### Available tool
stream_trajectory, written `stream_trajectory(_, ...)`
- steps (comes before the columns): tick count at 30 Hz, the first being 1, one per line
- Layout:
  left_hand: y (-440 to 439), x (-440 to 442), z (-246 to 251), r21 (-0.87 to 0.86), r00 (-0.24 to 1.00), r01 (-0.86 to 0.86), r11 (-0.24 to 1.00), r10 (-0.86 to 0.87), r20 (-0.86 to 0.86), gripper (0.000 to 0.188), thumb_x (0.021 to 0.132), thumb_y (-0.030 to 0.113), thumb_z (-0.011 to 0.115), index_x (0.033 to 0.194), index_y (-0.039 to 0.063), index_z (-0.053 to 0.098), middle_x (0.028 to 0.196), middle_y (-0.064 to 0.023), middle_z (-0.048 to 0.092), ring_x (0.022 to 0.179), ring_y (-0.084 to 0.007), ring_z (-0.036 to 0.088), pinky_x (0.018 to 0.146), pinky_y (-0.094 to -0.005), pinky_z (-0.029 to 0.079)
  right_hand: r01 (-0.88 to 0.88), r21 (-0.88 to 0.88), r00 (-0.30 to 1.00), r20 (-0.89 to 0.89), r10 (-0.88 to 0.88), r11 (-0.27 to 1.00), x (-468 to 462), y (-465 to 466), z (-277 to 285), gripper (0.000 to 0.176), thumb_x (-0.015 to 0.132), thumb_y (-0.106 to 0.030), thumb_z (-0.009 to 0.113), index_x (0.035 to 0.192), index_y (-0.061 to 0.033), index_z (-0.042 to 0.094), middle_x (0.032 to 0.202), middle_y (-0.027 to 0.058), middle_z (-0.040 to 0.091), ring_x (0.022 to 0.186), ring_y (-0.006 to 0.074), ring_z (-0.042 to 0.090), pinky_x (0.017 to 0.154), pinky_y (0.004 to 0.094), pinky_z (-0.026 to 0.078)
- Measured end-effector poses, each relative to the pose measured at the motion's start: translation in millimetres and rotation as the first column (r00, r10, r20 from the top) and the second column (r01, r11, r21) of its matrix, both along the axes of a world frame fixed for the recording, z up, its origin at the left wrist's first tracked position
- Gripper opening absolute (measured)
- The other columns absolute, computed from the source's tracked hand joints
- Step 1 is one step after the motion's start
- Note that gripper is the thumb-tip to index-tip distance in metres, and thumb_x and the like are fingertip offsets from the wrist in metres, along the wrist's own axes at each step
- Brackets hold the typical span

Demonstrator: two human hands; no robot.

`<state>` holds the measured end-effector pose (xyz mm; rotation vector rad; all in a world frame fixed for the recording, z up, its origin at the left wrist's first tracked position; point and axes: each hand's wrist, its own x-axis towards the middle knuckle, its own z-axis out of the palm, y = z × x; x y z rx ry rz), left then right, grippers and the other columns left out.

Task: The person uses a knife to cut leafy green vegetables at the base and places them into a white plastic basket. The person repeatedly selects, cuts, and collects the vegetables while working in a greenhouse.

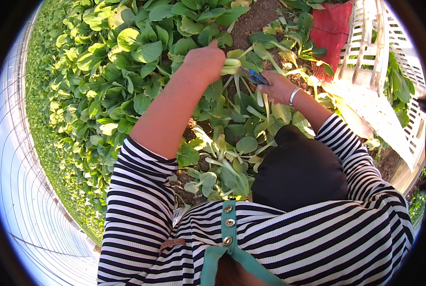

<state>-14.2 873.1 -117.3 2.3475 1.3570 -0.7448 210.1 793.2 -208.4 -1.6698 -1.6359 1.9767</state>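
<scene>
My left hand (206,61) grips a green leafy vegetable, apparently bok choy (231,67), by its leaf stalks. Its pale base points right, towards my other hand. In my right hand (279,87) is a blue and black knife (258,77), likely a utility knife. The short blade lies close beside the base of the vegetable; whether it touches cannot be told. Below both hands, loose leaves and stalks (248,107) are strewn over the soil. Most of the vegetable's leaves blend with the plants behind my left hand.
Dense rows of growing leafy greens (102,82) fill the left side. White plastic crates (359,46) stand at the upper right, with a red cloth or sack (330,35) beside them. Bare soil (254,18) shows at the top. My dark-covered knee (300,171) rises at lower right.
</scene>
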Motion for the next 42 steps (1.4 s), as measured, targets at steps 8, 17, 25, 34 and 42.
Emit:
stream_trajectory(8, -22.6, -87.9, -53.6, 0.111, 0.948, -0.314, 0.943, 0.305, 0.094, 0.026, 0.081, 0.007, 0.057, 0.104, 0.005, 0.068, 0.138, -0.0083, 0.052, 0.106, -0.0297, 0.063, 0.090, -0.0411, 0.052, -0.034, 0.174, 0.992, 0.126, 0.012, 0.984, -75.4, 46.5, -38.3, 0.023, 0.096, -0.022, 0.056, 0.104, -0.0021, 0.048, 0.064, 0.0144, 0.060, 0.051, 0.0260, 0.063, 0.046, 0.0388, 0.050)
stream_trajectory(17, -25.9, -94.9, -59.0, 0.115, 0.936, -0.343, 0.932, 0.329, 0.124, 0.025, 0.078, 0.007, 0.060, 0.102, 0.005, 0.068, 0.133, -0.0091, 0.054, 0.104, -0.0319, 0.063, 0.088, -0.0436, 0.052, 0.044, -0.117, 0.997, 0.062, -0.037, 0.992, -104.6, 64.6, -39.6, 0.024, 0.098, -0.026, 0.053, 0.108, -0.0047, 0.046, 0.066, 0.0098, 0.053, 0.049, 0.0228, 0.060, 0.042, 0.0386, 0.051)
stream_trajectory(25, -55.6, -74.0, -18.5, 0.185, 0.968, -0.204, 0.961, 0.170, 0.183, 0.030, 0.075, 0.006, 0.064, 0.105, 0.010, 0.068, 0.111, -0.0095, 0.057, 0.093, -0.0324, 0.064, 0.078, -0.0448, 0.053, -0.170, -0.205, 0.985, 0.006, 0.175, 0.964, -81.0, 19.9, -29.0, 0.028, 0.097, -0.030, 0.056, 0.112, -0.0072, 0.046, 0.070, 0.0086, 0.056, 0.045, 0.0184, 0.056, 0.041, 0.0363, 0.050)
stream_trajectory(34, -183.5, -29.9, 44.9, 0.042, 0.710, -0.346, 0.937, 0.233, 0.664, 0.048, 0.063, 0.001, 0.076, 0.109, 0.008, 0.066, 0.111, -0.0094, 0.061, 0.097, -0.0314, 0.062, 0.084, -0.0377, 0.051, 0.263, -0.338, 0.630, -0.650, -0.426, 0.904, -34.0, -38.4, 30.3, 0.047, 0.083, -0.020, 0.075, 0.119, -0.0119, 0.047, 0.102, 0.0033, 0.058, 0.085, 0.0172, 0.063, 0.058, 0.0334, 0.056)
stream_trajectory(42, -250.8, -30.7, 103.2, -0.364, 0.439, -0.402, 0.840, 0.525, 0.729, 0.053, 0.060, -0.003, 0.073, 0.111, 0.008, 0.066, 0.101, -0.0051, 0.064, 0.093, -0.0207, 0.062, 0.090, -0.0297, 0.047, 0.119, -0.383, 0.693, -0.629, -0.353, 0.916, -27.6, -63.2, 91.9, 0.051, 0.079, -0.012, 0.077, 0.121, -0.0124, 0.048, 0.099, 0.0023, 0.059, 0.084, 0.0164, 0.061, 0.062, 0.0333, 0.056)
